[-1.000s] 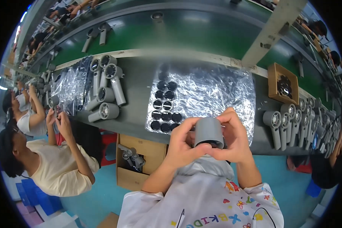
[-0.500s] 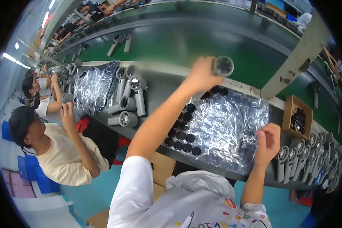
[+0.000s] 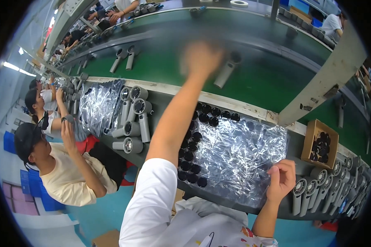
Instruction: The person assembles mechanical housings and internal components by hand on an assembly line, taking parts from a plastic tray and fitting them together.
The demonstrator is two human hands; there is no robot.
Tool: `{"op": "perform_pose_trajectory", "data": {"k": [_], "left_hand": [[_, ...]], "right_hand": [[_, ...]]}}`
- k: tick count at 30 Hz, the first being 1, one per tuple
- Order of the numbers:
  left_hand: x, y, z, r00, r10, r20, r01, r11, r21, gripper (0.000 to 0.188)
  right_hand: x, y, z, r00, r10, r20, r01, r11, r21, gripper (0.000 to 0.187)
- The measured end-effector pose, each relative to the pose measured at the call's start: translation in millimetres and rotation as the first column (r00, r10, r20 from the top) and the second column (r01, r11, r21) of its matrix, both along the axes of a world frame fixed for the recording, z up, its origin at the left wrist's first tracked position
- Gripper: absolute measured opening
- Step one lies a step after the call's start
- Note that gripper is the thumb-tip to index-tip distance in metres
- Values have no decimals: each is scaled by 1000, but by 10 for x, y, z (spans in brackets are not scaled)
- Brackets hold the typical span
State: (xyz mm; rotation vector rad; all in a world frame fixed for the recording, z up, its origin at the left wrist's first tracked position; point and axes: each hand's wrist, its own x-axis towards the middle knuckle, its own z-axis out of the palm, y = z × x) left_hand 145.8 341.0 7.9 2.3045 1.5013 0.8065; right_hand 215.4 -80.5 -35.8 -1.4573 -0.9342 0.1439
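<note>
My left hand (image 3: 203,61) is stretched out over the green conveyor belt (image 3: 160,68), smeared by motion, so its fingers cannot be read. Just right of it, a grey handheld fan (image 3: 225,75) lies slanted on the belt. Above the right edge of a clear plastic sheet (image 3: 239,156), my right hand (image 3: 282,179) is closed, fingers curled toward the thumb; whatever it may hold is hidden. Several round black caps (image 3: 188,156) sit in rows along the sheet's left and far sides.
An open cardboard box (image 3: 308,142) of small black parts stands at the right, beside several upright grey fans (image 3: 299,193). More fans (image 3: 142,119) lie left of my arm. A metal post (image 3: 323,92) rises at the belt's edge. A co-worker (image 3: 66,164) sits at the left.
My left hand has moved forward and left over the belt. The fan formerly at that hand now appears on the belt to its right. My right hand has come slightly nearer, its fingers more curled.
</note>
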Motion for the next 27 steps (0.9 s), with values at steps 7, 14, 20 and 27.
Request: {"op": "perform_pose_trajectory", "data": {"k": [7, 14, 20, 27], "left_hand": [[-925, 441, -570, 977, 153, -152, -135, 983, 123, 50], [-1160, -204, -18, 648, 20, 762, 381, 857, -346, 51], [-1818, -2006, 457, 219, -50, 974, 718, 684, -126, 63], [-1999, -3007, -129, 297, 230, 927, 789, 488, -374, 69]], "right_hand": [[22, -50, -51, 1000, 8, 5, -8, 1000, -5, 6], [372, -498, 633, 996, -38, -81, 46, 995, 93, 8], [976, -490, 952, 949, 49, 310, 122, 852, -509, 17], [1041, -260, 669, 796, 351, 493, 336, 420, -843, 16]]}}
